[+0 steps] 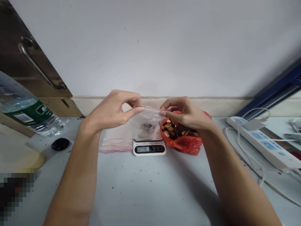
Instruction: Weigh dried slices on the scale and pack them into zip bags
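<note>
hands (114, 109) pinching clear bag (151, 116), contents (146, 131) indistinct

Bare forearms (76, 172); left hand (114, 108), right hand (184, 111) bare.

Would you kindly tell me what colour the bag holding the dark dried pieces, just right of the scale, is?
The bag is red, best seen in the head view.

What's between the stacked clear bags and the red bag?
In the head view, a white digital scale, with a held clear bag over it.
</note>
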A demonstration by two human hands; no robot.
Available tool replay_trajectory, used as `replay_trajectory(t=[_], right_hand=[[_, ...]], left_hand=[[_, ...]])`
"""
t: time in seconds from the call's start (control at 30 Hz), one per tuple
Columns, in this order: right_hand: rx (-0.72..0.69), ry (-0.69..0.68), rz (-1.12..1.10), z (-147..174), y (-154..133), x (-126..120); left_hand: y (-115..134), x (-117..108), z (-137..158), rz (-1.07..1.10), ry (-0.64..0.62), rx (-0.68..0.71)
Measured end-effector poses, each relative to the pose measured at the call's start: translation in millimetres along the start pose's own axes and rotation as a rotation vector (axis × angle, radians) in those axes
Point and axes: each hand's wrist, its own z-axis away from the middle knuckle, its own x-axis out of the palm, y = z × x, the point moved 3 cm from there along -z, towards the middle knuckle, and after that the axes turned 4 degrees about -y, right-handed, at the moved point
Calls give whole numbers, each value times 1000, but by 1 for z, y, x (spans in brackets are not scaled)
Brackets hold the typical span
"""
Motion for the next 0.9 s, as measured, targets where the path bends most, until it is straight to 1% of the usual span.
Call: replay_trajectory(t=[0.33,0.47,0.57,0.63,0.67,0.73,0.8,0.83,0.9], right_hand=[[20,1,-24,3,1,-8],[51,6,-35,2,3,-8],[59,10,12,4,7,-13],[76,46,96,9,16,-24],[96,80,137,13,21,-32],[150,168,192,22,33,-50],[185,243,218,30,39,-64],[194,262,224,32,39,-67],[189,256,211,33,33,-66]], left_hand=[[-1,-6,3,-7,-5,11],[-2,-6,2,-20,-3,14],[-3,-11,5,-28,-1,34],[-6,-22,14,-37,58,44],[-9,-30,22,-47,116,37],[-16,-49,40,-86,293,-50],[-20,-62,55,-148,396,-140],[-19,-65,59,-141,432,-138],[-13,-62,58,-84,442,-88]])
